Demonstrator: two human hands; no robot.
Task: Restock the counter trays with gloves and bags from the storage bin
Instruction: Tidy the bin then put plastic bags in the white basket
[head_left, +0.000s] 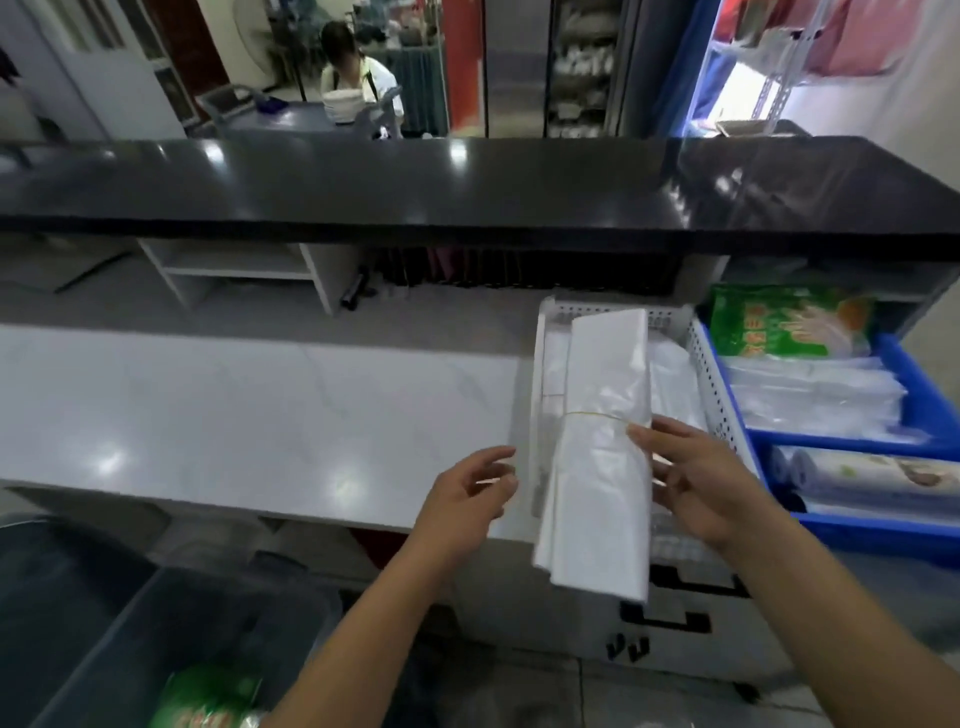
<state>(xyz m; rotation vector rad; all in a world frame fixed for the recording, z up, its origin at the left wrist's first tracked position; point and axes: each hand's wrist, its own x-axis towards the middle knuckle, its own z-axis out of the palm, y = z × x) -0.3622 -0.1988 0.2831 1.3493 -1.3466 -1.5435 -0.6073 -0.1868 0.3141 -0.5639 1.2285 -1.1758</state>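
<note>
A long white bundle of plastic bags (605, 415), tied with a yellow rubber band, lies lengthwise over the white perforated tray (714, 395), its near end hanging past the counter edge. My right hand (691, 483) holds the bundle's right side near the band. My left hand (467, 499) hovers just left of the bundle, fingers apart, holding nothing. Right of the tray, a blue tray (930, 400) holds a green pack of gloves (779, 322) and clear bags. At bottom left, the grey storage bin (171, 618) holds another green pack (208, 701).
The white marble counter (234, 415) stretches to the left. A black raised ledge (415, 192) runs across above it. A second blue tray (883, 530) with rolls sits at the near right. A person sits behind the ledge in the background.
</note>
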